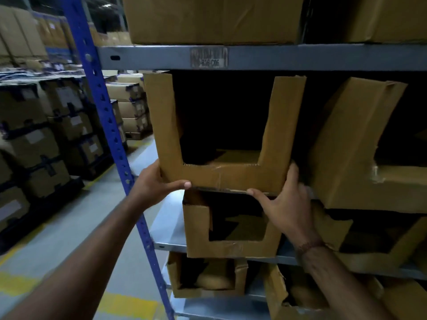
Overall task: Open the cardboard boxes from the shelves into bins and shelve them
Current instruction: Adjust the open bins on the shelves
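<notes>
Plain brown cardboard bin (221, 176) between my hands, its cut-out dark inside; grey steel shelf beam (323, 57) above, a bright blue perforated upright (101, 107) alongside, yellow lines (124, 306) painted across the pale grey floor (69, 227).

1. A worn grey label (209, 57) stuck on the front of the grey shelf beam (300, 57) reads roughly "B16-C06"; the marks above that line are too faded to read.
2. White labels on the stacked cartons (57, 125) at the left are too blurred to read.
</notes>
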The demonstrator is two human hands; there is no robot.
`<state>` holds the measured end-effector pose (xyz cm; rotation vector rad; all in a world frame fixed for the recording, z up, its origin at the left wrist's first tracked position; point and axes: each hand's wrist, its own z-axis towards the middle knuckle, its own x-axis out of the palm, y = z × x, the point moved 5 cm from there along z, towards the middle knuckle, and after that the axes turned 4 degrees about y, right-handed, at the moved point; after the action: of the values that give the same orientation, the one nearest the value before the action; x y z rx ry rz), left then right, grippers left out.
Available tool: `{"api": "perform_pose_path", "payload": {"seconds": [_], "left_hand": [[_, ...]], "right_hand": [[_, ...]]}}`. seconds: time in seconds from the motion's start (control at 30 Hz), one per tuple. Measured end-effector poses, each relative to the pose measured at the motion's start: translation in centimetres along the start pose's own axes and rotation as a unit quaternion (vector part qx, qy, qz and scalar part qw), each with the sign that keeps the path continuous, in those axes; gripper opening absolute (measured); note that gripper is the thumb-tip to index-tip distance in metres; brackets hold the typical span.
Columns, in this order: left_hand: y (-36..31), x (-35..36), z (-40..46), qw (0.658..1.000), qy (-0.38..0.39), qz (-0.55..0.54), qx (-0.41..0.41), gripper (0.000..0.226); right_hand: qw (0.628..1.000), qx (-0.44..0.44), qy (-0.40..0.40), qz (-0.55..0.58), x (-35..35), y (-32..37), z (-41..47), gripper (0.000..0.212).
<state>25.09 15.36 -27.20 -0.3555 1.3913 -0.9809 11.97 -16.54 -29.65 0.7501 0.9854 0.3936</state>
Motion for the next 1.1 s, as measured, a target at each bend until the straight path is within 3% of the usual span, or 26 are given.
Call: {"api": "perform_pose_path", "payload": {"seconds": [0.17,0.33,0.6,0.77,1.0,1.1], "left_hand": [[0.9,0.2,2.4,0.994,-0.020,0.096,0.051,0.072],[2.7,1.1,2.4,0.988,-0.067,0.053,0.129,0.049],[4.2,0.2,1.9,0.988,-0.077,0.028,0.130,0.053],[4.1,0.1,1.3,0.983,-0.131,0.025,0.125,0.037],[4.3,0.2,1.1,0.979,-0.158,0.057,0.117,0.031],[4.2,0.2,0.8,0.980,-0.154,0.067,0.109,0.024]], "right_hand": [[0.999,0.047,0.007,-0.007,0.7,-1.0,2.9,0.119],[0.998,0.061,-0.003,-0.021,0.6,-0.7,2.9,0.109],[0.997,0.050,-0.027,-0.060,2.6,0.9,2.4,0.099],[0.994,0.053,-0.016,-0.089,2.8,0.8,2.6,0.095],[0.989,0.056,-0.033,-0.130,3.5,-0.1,2.6,0.090],[0.984,0.061,-0.034,-0.166,3.7,-0.3,2.7,0.100]]}}
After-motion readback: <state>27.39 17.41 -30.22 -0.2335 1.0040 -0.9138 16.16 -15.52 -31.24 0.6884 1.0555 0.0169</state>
